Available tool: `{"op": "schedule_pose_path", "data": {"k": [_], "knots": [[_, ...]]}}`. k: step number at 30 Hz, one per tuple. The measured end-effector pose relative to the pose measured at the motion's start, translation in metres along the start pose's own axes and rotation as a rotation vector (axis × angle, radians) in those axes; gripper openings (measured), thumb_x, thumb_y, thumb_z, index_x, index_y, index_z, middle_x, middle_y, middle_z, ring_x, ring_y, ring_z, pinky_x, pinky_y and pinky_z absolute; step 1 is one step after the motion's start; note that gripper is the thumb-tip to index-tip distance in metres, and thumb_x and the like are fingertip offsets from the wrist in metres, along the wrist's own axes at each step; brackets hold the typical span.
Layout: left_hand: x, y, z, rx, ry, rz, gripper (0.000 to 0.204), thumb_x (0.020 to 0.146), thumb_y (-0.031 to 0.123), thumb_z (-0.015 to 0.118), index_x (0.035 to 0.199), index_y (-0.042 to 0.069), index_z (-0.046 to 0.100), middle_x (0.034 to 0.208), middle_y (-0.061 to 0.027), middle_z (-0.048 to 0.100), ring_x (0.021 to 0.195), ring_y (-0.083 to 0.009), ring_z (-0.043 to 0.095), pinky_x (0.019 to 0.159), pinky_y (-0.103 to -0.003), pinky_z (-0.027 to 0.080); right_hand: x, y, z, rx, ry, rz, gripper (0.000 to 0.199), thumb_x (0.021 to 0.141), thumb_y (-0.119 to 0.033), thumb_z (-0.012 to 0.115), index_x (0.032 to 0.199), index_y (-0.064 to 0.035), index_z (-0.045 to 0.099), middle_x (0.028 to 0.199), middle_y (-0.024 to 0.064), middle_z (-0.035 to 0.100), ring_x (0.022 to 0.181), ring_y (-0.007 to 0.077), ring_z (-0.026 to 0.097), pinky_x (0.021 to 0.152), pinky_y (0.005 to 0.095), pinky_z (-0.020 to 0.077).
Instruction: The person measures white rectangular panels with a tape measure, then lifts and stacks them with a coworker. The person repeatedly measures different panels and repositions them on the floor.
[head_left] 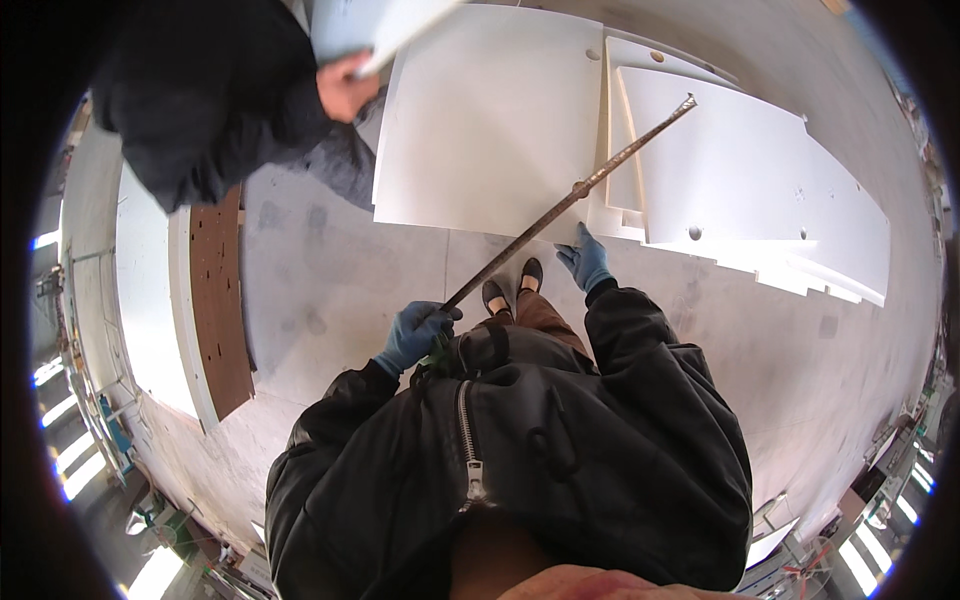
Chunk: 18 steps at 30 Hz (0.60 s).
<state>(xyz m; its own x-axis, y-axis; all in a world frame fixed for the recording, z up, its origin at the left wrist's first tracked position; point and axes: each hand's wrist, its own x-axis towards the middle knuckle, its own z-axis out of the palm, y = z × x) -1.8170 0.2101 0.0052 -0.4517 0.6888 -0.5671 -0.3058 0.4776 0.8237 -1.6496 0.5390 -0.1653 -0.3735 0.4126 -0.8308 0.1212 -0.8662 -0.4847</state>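
My left hand (pixel 411 336), in a blue glove, is closed around the lower end of a long, rust-brown metal rod (pixel 530 230). The rod slants up to the right over the white panels, with a knobbly collar partway along and a shinier, bent tip. My right hand (pixel 588 260), also gloved in blue, reaches to the near edge of a large white panel (pixel 490 120). Its fingers are apart; whether they touch the panel I cannot tell. To the right, more white panels (pixel 750 150) overlap in a stack, some with round holes.
At the upper left a person in dark clothing (pixel 210 100) holds a white board (pixel 385 25) by its edge. White and brown boards (pixel 217 310) stand on the left. Grey concrete floor (pixel 330 260) surrounds my feet, which are close to the panels' near edge.
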Motion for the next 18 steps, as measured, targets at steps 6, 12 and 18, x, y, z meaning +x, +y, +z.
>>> {"op": "schedule_pose_path", "data": {"k": [6, 12, 18], "knots": [[0.023, -0.005, -0.020, -0.095, 0.113, 0.013, 0.023, 0.097, 0.009, 0.054, 0.105, -0.007, 0.068, 0.086, -0.0098, 0.070, 0.074, -0.0155, 0.066, 0.070, -0.029, 0.055, 0.000, -0.007, 0.003, -0.034, -0.029, 0.086, 0.052, 0.099, -0.052, 0.055, 0.130, -0.0112, 0.054, 0.126, 0.0107, 0.065, 0.111, 0.0278, 0.066, 0.098, 0.0444, 0.0500], [0.074, -0.022, -0.082, -0.051, 0.401, 0.073, 0.024, 0.097, 0.013, 0.056, 0.108, -0.003, 0.069, 0.085, -0.0064, 0.071, 0.074, -0.0127, 0.064, 0.068, -0.026, 0.051, -0.002, 0.018, 0.015, -0.186, -0.093, 0.139, 0.049, 0.100, -0.049, 0.054, 0.124, -0.0070, 0.055, 0.101, 0.0128, 0.072, 0.078, 0.0262, 0.073, 0.066, 0.0376, 0.0582], [0.149, -0.016, -0.178, 0.228, 0.563, 0.177, 0.028, 0.095, 0.019, 0.060, 0.112, 0.000, 0.070, 0.087, -0.0068, 0.073, 0.076, -0.0149, 0.067, 0.072, -0.029, 0.053, -0.018, 0.069, 0.032, -0.095, -0.201, 0.206, 0.046, 0.100, -0.035, 0.059, 0.130, -0.0014, 0.052, 0.101, 0.0169, 0.071, 0.087, 0.0273, 0.072, 0.069, 0.0415, 0.0589]]}}
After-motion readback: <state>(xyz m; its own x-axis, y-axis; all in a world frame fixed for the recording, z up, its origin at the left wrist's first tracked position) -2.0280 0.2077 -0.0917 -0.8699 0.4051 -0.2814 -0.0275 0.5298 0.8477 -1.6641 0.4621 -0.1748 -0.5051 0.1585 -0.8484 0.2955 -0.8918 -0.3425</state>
